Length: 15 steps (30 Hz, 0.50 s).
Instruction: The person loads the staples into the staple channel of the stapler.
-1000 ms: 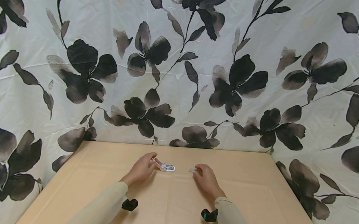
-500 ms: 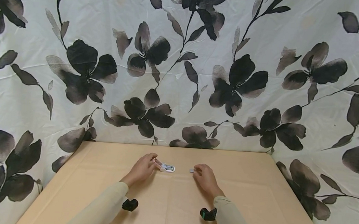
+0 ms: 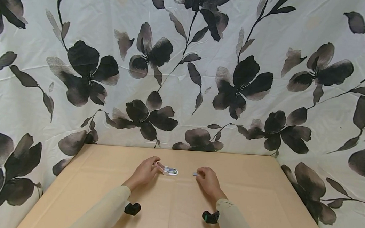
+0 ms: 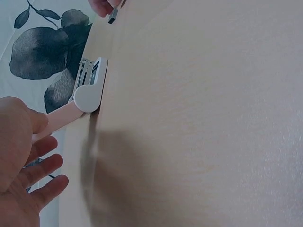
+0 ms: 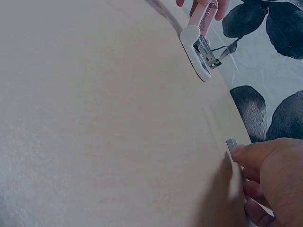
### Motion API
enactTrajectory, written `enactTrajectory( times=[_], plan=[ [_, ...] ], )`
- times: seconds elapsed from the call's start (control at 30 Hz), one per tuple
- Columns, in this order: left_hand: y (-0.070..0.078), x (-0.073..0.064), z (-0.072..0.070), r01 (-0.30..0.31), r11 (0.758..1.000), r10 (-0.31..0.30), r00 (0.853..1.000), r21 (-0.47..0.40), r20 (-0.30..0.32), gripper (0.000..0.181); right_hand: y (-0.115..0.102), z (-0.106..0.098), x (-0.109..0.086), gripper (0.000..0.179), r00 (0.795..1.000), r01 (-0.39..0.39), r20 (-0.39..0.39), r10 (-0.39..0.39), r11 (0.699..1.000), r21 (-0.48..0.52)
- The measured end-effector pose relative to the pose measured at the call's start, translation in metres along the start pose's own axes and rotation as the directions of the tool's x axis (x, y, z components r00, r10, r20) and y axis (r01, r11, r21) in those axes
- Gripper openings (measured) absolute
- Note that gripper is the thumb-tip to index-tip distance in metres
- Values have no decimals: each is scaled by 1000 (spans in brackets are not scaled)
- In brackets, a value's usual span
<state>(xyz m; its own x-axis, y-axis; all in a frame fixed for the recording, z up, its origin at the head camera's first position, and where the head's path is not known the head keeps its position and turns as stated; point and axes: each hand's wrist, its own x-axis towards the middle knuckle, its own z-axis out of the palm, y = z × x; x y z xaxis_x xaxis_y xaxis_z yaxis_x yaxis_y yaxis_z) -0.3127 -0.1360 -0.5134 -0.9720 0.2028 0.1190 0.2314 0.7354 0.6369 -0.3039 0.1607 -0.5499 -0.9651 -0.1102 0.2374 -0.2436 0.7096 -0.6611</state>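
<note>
An opened stapler (image 3: 170, 171) with a white base and a pink top arm stands on the table, its metal magazine exposed. My left hand (image 3: 145, 172) pinches the raised pink arm (image 4: 60, 117) between thumb and index finger, the other fingers spread below. To the right of the stapler, my right hand (image 3: 210, 183) pinches a short grey strip of staples (image 5: 231, 143) between thumb and fingers. A gap separates the strip from the stapler, and its far end is hidden by the fingers.
The tan table (image 3: 177, 204) reaches back to a white cloth (image 3: 184, 75) with dark printed flowers. Black devices sit under both wrists, such as the right wrist camera (image 3: 210, 217).
The right wrist has shifted very slightly left. Both hands keep their grips, and the stapler stays in place.
</note>
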Motion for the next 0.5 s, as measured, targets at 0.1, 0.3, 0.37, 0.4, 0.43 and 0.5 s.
enactTrajectory(
  times=[0.1,0.3,0.37,0.4,0.43,0.5],
  plan=[
    [-1,1,1,-8,1000,8,1000,2,-2,33,1,1,0,18,1000,3,-6,-3,1000,-3],
    [-2,2,2,8,1000,-8,1000,-8,2,28,1,3,2,19,1000,3,-9,-3,1000,-9],
    [-2,2,2,9,1000,-9,1000,-6,6,27,1,2,3,17,1000,1,-10,-1,1000,-6],
    [-1,2,2,11,1000,-11,1000,-5,8,27,0,2,3,16,1000,1,-11,-1,1000,-4],
    [-1,2,2,13,1000,-13,1000,-6,11,28,0,2,3,15,1000,1,-10,-1,1000,-5],
    [-1,2,2,18,1000,-17,1000,-11,16,28,-1,2,2,14,1000,1,-9,-1,1000,-2]
  ],
)
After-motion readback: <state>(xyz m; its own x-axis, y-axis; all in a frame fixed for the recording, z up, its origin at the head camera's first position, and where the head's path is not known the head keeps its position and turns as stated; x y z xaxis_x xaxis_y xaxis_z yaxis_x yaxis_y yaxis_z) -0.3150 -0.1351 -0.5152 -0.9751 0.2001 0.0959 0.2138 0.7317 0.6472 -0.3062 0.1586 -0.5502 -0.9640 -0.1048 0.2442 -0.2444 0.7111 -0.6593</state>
